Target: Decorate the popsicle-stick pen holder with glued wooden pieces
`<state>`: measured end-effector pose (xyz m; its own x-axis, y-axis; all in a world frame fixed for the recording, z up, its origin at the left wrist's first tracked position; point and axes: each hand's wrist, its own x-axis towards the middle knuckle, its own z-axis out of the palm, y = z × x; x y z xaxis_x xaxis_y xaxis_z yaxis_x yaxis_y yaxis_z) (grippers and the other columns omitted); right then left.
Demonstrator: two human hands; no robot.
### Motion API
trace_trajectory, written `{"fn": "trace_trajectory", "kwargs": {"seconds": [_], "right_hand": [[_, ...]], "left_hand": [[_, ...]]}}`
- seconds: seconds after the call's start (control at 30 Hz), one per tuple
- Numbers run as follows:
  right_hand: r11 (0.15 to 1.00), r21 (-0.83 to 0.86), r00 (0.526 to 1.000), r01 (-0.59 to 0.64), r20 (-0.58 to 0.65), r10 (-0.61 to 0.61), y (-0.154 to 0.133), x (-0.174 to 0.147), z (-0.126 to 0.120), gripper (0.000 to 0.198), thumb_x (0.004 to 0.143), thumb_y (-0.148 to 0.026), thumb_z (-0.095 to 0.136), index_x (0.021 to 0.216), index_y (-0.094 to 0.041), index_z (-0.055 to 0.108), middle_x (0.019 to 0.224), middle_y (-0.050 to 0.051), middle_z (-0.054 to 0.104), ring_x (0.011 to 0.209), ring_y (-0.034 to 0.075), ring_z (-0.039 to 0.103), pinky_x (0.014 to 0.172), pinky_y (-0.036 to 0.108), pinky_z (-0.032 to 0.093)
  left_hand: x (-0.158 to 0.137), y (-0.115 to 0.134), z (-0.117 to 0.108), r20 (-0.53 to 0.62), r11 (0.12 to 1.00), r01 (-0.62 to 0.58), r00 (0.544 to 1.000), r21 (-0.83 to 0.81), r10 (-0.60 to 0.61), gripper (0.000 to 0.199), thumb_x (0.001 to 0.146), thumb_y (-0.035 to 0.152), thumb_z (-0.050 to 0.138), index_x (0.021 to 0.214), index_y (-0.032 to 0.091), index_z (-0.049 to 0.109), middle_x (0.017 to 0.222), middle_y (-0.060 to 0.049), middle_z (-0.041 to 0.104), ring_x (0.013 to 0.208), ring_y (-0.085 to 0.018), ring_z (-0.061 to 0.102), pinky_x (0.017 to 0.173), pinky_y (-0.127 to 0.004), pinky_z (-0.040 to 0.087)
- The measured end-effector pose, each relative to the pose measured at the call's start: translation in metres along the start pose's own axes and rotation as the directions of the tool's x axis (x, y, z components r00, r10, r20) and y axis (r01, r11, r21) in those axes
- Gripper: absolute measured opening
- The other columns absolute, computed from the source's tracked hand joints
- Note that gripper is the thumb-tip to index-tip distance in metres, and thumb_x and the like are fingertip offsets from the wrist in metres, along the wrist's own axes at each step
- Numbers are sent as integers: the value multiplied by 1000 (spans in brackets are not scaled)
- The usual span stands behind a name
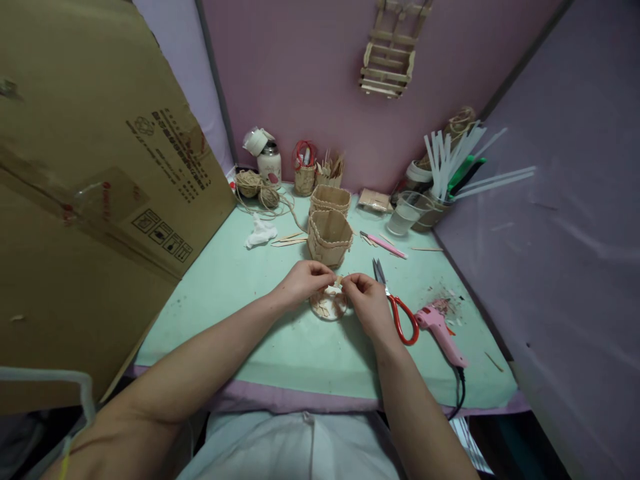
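Observation:
My left hand point(311, 277) and my right hand point(366, 297) meet over a small round dish point(330, 308) that holds tan bits. Between their pinched fingertips is a small light-brown piece point(339, 281), too small to name for certain. Just beyond the hands stands a wooden hexagonal basket point(327, 248) with a braided rim, and a second similar basket point(331, 198) is right behind it. To the right of my right hand lie scissors point(397, 313) with red handles, blades pointing away, and a pink glue gun point(443, 335) beside them.
Along the back are twine balls point(249, 183), a flask point(270, 165), a holder of sticks point(330, 175), a plastic cup point(403, 215) and white glue sticks point(453, 160). A pink pen-like tool point(384, 245) and a crumpled tissue point(261, 231) lie nearer. A cardboard box point(100, 200) walls the left side.

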<state>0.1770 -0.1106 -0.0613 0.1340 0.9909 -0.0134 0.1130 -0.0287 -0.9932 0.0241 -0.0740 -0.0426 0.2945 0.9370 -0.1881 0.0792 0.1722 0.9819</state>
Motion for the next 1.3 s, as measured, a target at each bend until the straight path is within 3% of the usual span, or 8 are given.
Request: {"fn": "trace_trajectory", "kwargs": {"seconds": [0.23,0.43,0.6,0.73,0.83,1.03,1.13,1.3], "right_hand": [[997,-70,999,28,-16,-29,-7,-4,-4,29,77,-46,62,77,-18,67,74,3,68,70,18,58,65,28,44],[921,-376,961,105,-201,-191,-21,-24,-42,32,81,-46,56,96,-19,66,89,7,68,79,20,58,73,33,44],[709,-705,902,10,-299,-311,-16,-45,-107,45,76,-56,54,99,-19,65,100,13,64,90,28,58,81,41,44],[470,-866,913,-170,-318,-254,11,-58,-154,64,74,-67,47,107,-15,64,109,21,62,106,38,54,92,52,39],[385,-896,932,-219,-309,-189,31,-61,-171,72,73,-69,45,110,-9,64,110,24,62,108,40,54,92,52,39],[335,-920,967,-205,-244,-79,40,-56,-171,61,74,-59,51,106,-10,65,99,21,66,95,37,59,83,47,44],[336,-920,970,-200,-234,-62,38,-54,-167,52,74,-55,54,103,-13,66,94,19,65,91,36,59,79,44,45],[346,-908,948,-237,-293,-120,43,-52,-166,51,74,-53,54,102,-11,66,91,21,63,89,36,58,79,46,45]], "left_hand": [[-1,0,-2,1,1000,-2,1000,3,2,19,65,29,68,69,11,68,59,-2,58,55,-10,48,54,-24,35],[-1,2,-3,26,999,31,999,-27,-31,22,67,33,69,69,12,68,53,0,53,51,-9,44,53,-24,36],[-1,3,-3,4,999,33,999,-33,-33,22,65,33,71,70,12,68,60,-2,58,55,-9,46,54,-24,36],[0,5,-3,-20,999,38,999,-34,-39,22,63,32,72,71,13,69,65,-3,62,57,-10,49,56,-25,39],[0,7,-3,-37,1000,8,999,12,-7,22,64,33,72,73,13,69,68,-4,64,61,-12,52,59,-26,40],[-5,16,-7,-23,920,-224,969,322,244,20,76,34,64,76,15,70,76,-6,68,66,-14,55,62,-27,41],[-7,23,-15,92,780,-413,902,471,422,20,82,33,59,79,17,71,81,-6,67,69,-14,54,65,-27,41],[-6,27,-29,275,608,-594,796,526,539,19,88,29,55,85,19,71,86,-6,64,78,-15,57,72,-27,44]]}}
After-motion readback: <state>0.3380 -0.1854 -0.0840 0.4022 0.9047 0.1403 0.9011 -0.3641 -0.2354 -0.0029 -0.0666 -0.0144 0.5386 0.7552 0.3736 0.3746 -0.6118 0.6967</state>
